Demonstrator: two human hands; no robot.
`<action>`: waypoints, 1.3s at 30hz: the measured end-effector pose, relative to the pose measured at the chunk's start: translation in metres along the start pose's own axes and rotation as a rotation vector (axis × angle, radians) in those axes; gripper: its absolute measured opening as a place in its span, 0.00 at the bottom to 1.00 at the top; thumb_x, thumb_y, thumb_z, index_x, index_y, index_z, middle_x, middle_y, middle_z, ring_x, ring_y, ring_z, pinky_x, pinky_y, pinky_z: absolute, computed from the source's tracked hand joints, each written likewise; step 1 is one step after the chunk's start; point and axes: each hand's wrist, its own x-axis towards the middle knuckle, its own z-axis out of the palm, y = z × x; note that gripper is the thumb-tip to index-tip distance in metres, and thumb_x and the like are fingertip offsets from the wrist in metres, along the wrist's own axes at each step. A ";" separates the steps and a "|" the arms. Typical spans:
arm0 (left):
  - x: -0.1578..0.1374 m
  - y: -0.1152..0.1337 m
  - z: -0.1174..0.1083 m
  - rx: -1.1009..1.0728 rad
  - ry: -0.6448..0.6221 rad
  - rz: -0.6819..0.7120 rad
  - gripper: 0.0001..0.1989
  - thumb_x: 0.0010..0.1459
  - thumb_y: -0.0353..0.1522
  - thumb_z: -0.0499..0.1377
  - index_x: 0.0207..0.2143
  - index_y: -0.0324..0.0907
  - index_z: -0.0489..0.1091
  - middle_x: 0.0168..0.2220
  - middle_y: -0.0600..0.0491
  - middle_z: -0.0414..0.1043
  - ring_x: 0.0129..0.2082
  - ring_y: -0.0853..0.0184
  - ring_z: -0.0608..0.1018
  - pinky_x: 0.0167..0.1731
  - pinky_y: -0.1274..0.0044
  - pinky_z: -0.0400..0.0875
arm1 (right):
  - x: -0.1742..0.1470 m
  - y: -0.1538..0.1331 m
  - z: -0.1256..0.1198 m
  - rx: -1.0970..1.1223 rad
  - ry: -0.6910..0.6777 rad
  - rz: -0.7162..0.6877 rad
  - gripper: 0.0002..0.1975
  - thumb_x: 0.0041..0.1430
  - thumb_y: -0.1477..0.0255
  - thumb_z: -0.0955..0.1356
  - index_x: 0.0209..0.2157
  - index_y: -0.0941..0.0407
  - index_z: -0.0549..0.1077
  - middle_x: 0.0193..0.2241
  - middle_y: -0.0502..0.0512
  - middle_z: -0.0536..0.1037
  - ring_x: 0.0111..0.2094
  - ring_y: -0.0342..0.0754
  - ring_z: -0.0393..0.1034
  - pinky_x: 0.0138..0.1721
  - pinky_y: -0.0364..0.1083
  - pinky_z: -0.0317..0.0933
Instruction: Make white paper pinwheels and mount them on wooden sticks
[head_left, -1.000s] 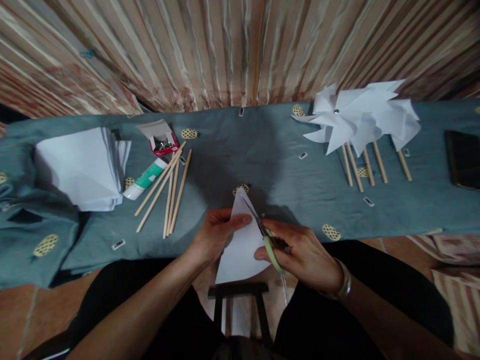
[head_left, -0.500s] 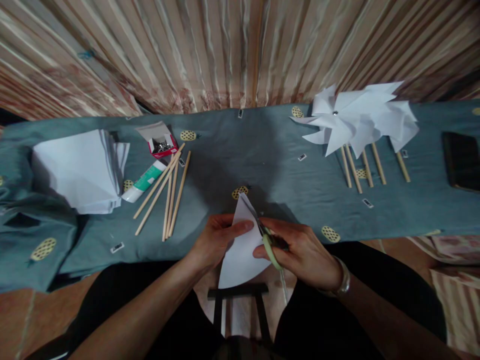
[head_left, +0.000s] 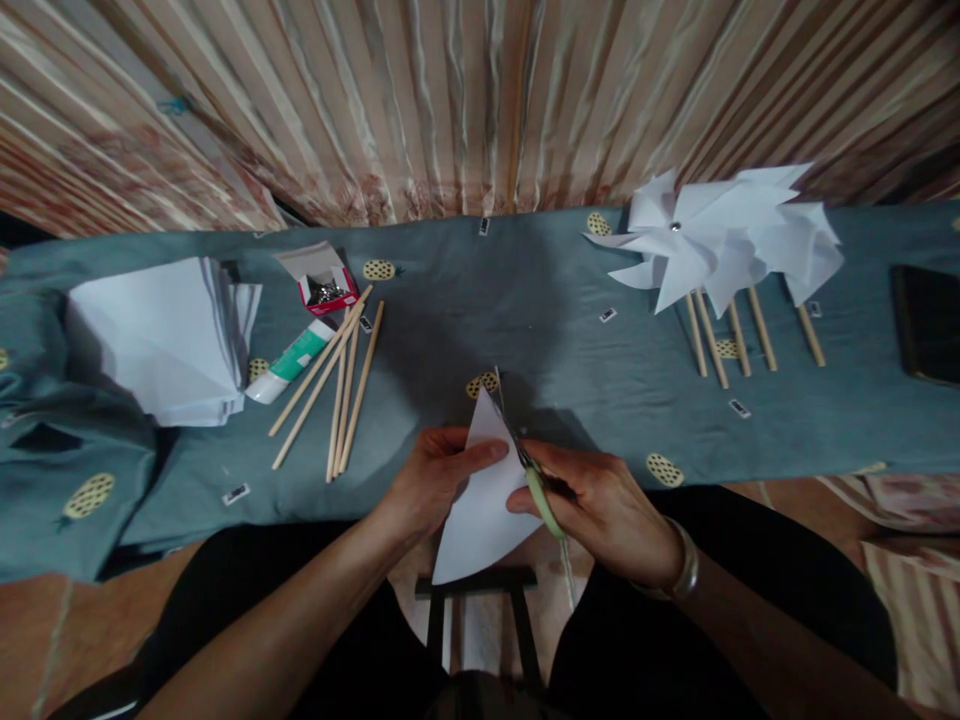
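My left hand point(head_left: 435, 478) pinches a folded white sheet of paper point(head_left: 480, 530), thumb on top. The sheet narrows to a point at its far end and hangs past the table's near edge. My right hand point(head_left: 592, 500) is closed round scissors with light green handles point(head_left: 541, 503). Their blades lie along the right side of the paper, one tip showing beyond the paper's point. How far the blades are parted is hard to see. A bracelet point(head_left: 688, 560) circles my right wrist.
On the blue-green tablecloth point(head_left: 465, 300), a paper stack point(head_left: 161, 340), a red box of metal pins point(head_left: 327, 290), a glue tube point(head_left: 289, 362) and several wooden sticks point(head_left: 321, 400) lie left. White paper pinwheels point(head_left: 720, 235) on sticks and a dark phone point(head_left: 926, 325) lie right. A curtain point(head_left: 465, 110) hangs behind.
The scissors have shifted slightly at the paper's right edge, and a blade tip now shows beyond the paper's point. Both hands keep nearly the same place and grip.
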 end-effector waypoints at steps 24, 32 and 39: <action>0.014 0.025 -0.008 -0.278 0.165 0.291 0.05 0.59 0.26 0.58 0.32 0.33 0.74 0.26 0.49 0.78 0.35 0.61 0.82 0.44 0.70 0.78 | 0.001 0.073 -0.072 -0.870 0.329 0.185 0.18 0.62 0.67 0.65 0.50 0.63 0.73 0.50 0.72 0.77 0.47 0.65 0.74 0.45 0.56 0.69; 0.013 0.025 -0.008 -0.260 0.134 0.304 0.05 0.59 0.28 0.60 0.34 0.34 0.75 0.29 0.49 0.79 0.31 0.65 0.81 0.41 0.73 0.78 | 0.012 0.040 -0.053 -0.311 0.414 0.083 0.17 0.65 0.63 0.64 0.50 0.56 0.74 0.50 0.62 0.79 0.49 0.57 0.75 0.51 0.54 0.68; 0.014 0.026 -0.007 -0.282 0.113 0.292 0.05 0.60 0.28 0.59 0.34 0.34 0.74 0.29 0.49 0.78 0.29 0.67 0.80 0.39 0.75 0.78 | 0.031 0.021 -0.012 0.464 0.165 0.140 0.17 0.60 0.57 0.68 0.40 0.55 0.80 0.29 0.51 0.82 0.28 0.44 0.74 0.29 0.42 0.69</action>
